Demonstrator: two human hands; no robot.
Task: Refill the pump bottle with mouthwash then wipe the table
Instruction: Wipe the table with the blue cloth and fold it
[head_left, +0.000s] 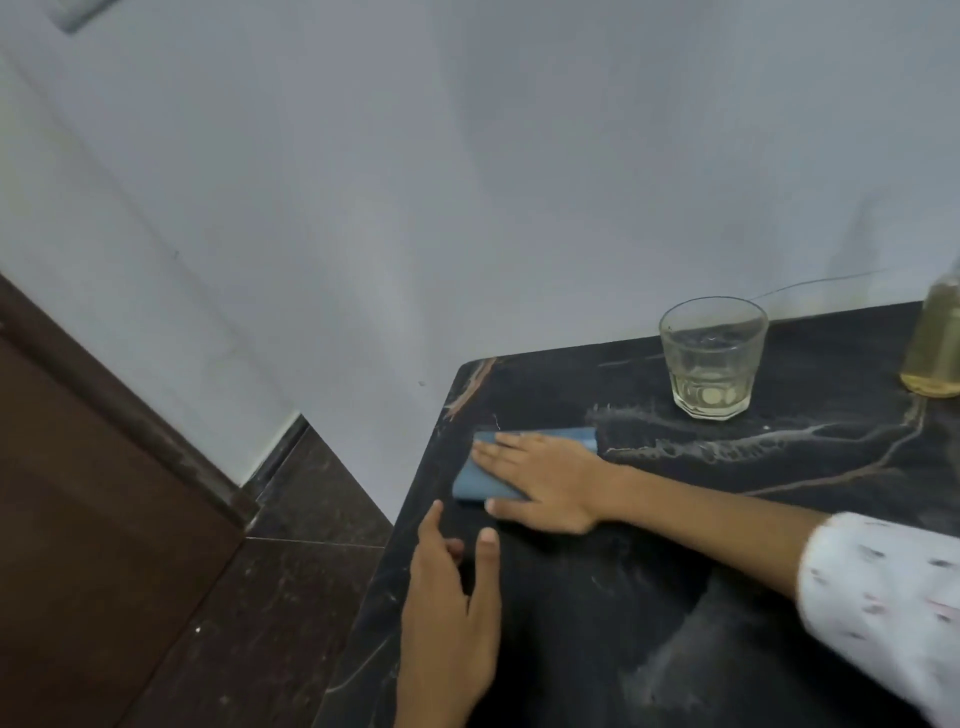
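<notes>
A folded blue cloth lies flat near the left edge of the black marble table. My right hand presses down on it with fingers spread flat, reaching in from the right. My left hand rests on the table just in front of the cloth, fingers apart, holding nothing. A clear glass with a little pale yellow liquid stands at the back. At the far right edge a clear bottle of yellow liquid is partly cut off; its top is not visible.
Wet streaks run across the table between the cloth and the glass. A grey wall stands right behind the table. A brown door and dark floor tiles lie to the left, below the table's edge.
</notes>
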